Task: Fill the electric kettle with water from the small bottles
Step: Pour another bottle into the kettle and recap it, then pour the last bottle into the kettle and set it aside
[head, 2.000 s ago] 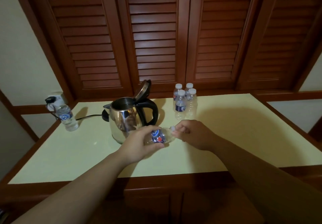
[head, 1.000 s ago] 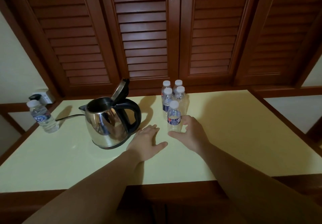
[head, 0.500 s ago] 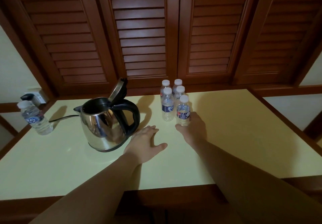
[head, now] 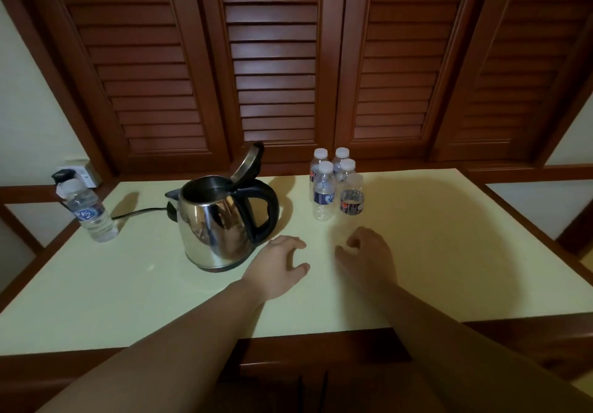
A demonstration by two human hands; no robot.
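While kettle (head: 221,220) stands open, left hand (head: 277,266) flat, right hand (head: 369,257) loosely curled, empty

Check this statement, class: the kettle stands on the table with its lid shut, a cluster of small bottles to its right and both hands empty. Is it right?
Not quite. In the head view the kettle has its lid tipped open. The rest holds: the small bottles stand to its right, and the left hand and right hand hold nothing.
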